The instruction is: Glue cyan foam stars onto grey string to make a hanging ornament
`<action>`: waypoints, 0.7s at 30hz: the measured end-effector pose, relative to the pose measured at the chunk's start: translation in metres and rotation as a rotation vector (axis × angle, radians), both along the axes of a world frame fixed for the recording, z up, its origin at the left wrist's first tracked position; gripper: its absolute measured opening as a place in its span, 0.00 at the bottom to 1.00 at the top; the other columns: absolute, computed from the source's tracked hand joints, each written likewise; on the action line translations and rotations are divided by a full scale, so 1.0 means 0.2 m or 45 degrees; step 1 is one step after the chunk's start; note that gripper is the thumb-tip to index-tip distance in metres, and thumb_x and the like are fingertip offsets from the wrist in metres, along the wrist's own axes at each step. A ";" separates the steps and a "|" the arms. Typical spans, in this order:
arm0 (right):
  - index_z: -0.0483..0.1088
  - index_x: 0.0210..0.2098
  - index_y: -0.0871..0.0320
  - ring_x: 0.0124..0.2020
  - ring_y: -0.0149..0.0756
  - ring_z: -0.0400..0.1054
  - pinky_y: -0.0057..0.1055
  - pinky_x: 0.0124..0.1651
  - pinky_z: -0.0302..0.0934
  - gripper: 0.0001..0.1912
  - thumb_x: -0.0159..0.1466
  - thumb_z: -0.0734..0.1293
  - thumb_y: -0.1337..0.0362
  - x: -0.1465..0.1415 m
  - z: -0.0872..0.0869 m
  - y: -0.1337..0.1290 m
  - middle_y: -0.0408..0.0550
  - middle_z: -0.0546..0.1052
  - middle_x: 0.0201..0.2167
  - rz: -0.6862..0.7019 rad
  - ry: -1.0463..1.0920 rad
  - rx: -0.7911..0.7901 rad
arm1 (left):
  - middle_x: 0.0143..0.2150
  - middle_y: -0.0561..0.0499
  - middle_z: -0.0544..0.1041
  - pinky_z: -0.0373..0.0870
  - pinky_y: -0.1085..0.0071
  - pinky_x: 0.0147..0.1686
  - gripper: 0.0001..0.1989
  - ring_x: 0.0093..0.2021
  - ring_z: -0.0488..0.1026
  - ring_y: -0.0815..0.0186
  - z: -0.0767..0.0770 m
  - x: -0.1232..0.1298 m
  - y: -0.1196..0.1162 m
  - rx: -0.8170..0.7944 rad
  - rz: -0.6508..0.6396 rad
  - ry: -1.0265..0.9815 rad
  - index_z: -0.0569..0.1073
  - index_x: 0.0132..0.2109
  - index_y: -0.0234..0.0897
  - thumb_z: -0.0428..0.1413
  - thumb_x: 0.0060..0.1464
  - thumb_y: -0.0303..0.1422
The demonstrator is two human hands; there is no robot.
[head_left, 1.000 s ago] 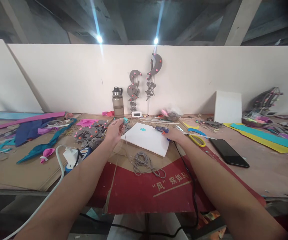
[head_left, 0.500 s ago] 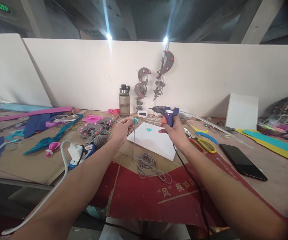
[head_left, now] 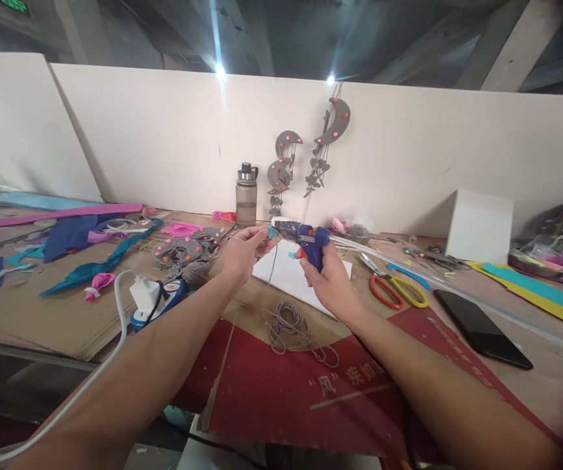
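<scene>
My right hand [head_left: 327,277] grips a blue hot glue gun [head_left: 314,245] by its handle, with the nozzle pointing left. The fingertips of my left hand [head_left: 246,254] pinch a small teal cutout [head_left: 272,232], and the nozzle tip is at it. Whether they touch I cannot tell. A grey cord [head_left: 274,262] hangs down from the left fingertips toward a loose coil of grey cord [head_left: 288,323] on the cardboard. Below the glue gun lies a white sheet [head_left: 286,277]; another small teal piece [head_left: 291,255] shows on it, partly hidden by my right hand.
Scissors [head_left: 398,292] and a black phone [head_left: 481,328] lie to the right. A water bottle [head_left: 246,199] stands by the white panel, near grey moon-shaped hangings [head_left: 334,123]. At left are a power strip [head_left: 166,301], a white cable [head_left: 123,320] and felt scraps [head_left: 100,267].
My right hand has brought the glue gun left and slightly down, so its nozzle now meets the teal cutout in my left hand. The view has shifted a little.
</scene>
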State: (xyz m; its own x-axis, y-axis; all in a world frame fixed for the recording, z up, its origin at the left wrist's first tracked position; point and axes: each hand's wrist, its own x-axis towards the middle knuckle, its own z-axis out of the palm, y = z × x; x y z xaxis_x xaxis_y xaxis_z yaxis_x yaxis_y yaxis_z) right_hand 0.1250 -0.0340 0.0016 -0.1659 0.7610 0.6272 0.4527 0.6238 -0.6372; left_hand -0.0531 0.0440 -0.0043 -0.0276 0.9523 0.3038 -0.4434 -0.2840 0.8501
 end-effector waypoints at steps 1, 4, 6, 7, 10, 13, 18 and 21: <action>0.59 0.48 0.54 0.32 0.33 0.66 0.34 0.34 0.63 0.12 0.64 0.59 0.63 0.00 0.00 0.00 0.49 0.73 0.41 -0.007 0.002 -0.021 | 0.27 0.50 0.76 0.67 0.76 0.27 0.13 0.28 0.74 0.69 0.00 0.00 -0.01 0.004 -0.006 0.000 0.75 0.32 0.32 0.65 0.40 0.36; 0.59 0.48 0.54 0.33 0.34 0.66 0.34 0.35 0.62 0.12 0.64 0.59 0.63 0.00 0.00 0.00 0.49 0.72 0.41 -0.025 0.012 -0.054 | 0.27 0.50 0.76 0.69 0.74 0.28 0.14 0.29 0.75 0.68 0.01 0.02 -0.03 0.020 -0.005 0.014 0.75 0.32 0.32 0.66 0.40 0.37; 0.59 0.48 0.54 0.33 0.34 0.65 0.34 0.36 0.62 0.12 0.64 0.59 0.63 0.00 0.00 0.00 0.49 0.72 0.41 -0.026 0.008 -0.049 | 0.27 0.50 0.76 0.70 0.73 0.29 0.14 0.29 0.76 0.67 0.01 0.02 -0.03 0.033 0.009 0.025 0.74 0.32 0.32 0.65 0.40 0.37; 0.59 0.48 0.54 0.33 0.34 0.65 0.34 0.36 0.62 0.13 0.64 0.59 0.63 -0.01 0.00 -0.01 0.49 0.72 0.41 -0.021 0.003 -0.048 | 0.28 0.49 0.76 0.70 0.73 0.30 0.14 0.29 0.76 0.67 0.01 0.02 -0.03 0.040 0.018 0.030 0.74 0.32 0.32 0.65 0.41 0.37; 0.58 0.51 0.54 0.33 0.35 0.66 0.34 0.36 0.62 0.15 0.64 0.59 0.63 -0.01 0.00 -0.01 0.49 0.72 0.41 0.000 -0.011 -0.056 | 0.28 0.49 0.77 0.71 0.71 0.31 0.14 0.30 0.76 0.66 0.01 0.02 -0.03 0.063 0.054 0.047 0.74 0.32 0.32 0.65 0.41 0.37; 0.58 0.50 0.55 0.33 0.35 0.66 0.34 0.37 0.61 0.15 0.64 0.59 0.62 -0.01 0.00 -0.02 0.50 0.73 0.41 -0.005 -0.022 -0.071 | 0.28 0.49 0.77 0.72 0.70 0.32 0.13 0.31 0.77 0.65 0.01 0.02 -0.02 0.077 0.085 0.067 0.74 0.32 0.32 0.65 0.42 0.37; 0.59 0.49 0.55 0.35 0.37 0.66 0.36 0.40 0.61 0.14 0.64 0.59 0.59 -0.01 0.01 -0.02 0.50 0.73 0.39 -0.062 -0.058 -0.068 | 0.29 0.48 0.77 0.72 0.69 0.32 0.14 0.31 0.77 0.64 0.00 0.02 -0.02 0.101 0.123 0.091 0.75 0.32 0.32 0.65 0.41 0.37; 0.60 0.49 0.55 0.37 0.39 0.66 0.38 0.42 0.61 0.14 0.65 0.59 0.59 -0.02 0.01 -0.02 0.51 0.73 0.39 -0.084 -0.079 -0.041 | 0.29 0.48 0.77 0.72 0.69 0.32 0.14 0.31 0.77 0.64 0.00 0.02 -0.02 0.111 0.128 0.098 0.75 0.32 0.32 0.65 0.41 0.38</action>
